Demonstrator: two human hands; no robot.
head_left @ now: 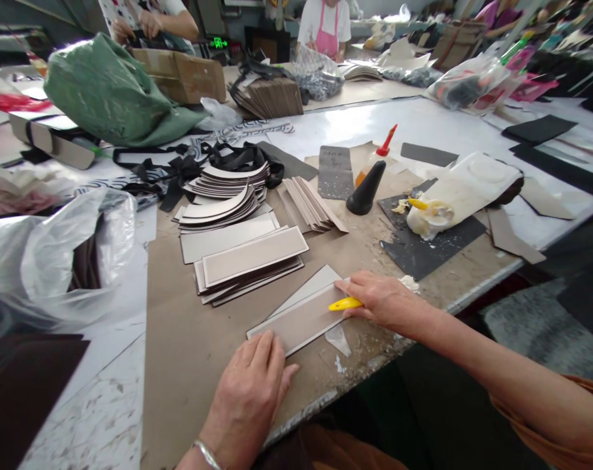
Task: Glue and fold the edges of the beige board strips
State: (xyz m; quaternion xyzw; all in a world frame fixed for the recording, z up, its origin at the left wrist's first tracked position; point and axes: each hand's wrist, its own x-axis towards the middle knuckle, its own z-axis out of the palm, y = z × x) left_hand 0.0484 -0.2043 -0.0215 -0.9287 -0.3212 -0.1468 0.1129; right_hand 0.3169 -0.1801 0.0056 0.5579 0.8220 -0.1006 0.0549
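A long grey rectangular board (pixel 301 321) lies on brown paper near the table's front edge. My left hand (pixel 250 391) lies flat on its near end with fingers together, pressing it down. My right hand (pixel 381 301) is closed on a yellow tool (pixel 344 304), whose tip rests on the board's far end. A second pale strip (pixel 312 288) lies just behind the board.
Stacks of similar boards (pixel 250 261) and curved pieces (pixel 225 192) sit behind. A black cone (pixel 366 190), an orange-tipped glue bottle (pixel 378 155), a white glue container (pixel 460 192) on dark sheets stand right. Plastic bag (pixel 56 261) left. Other people work at the far side.
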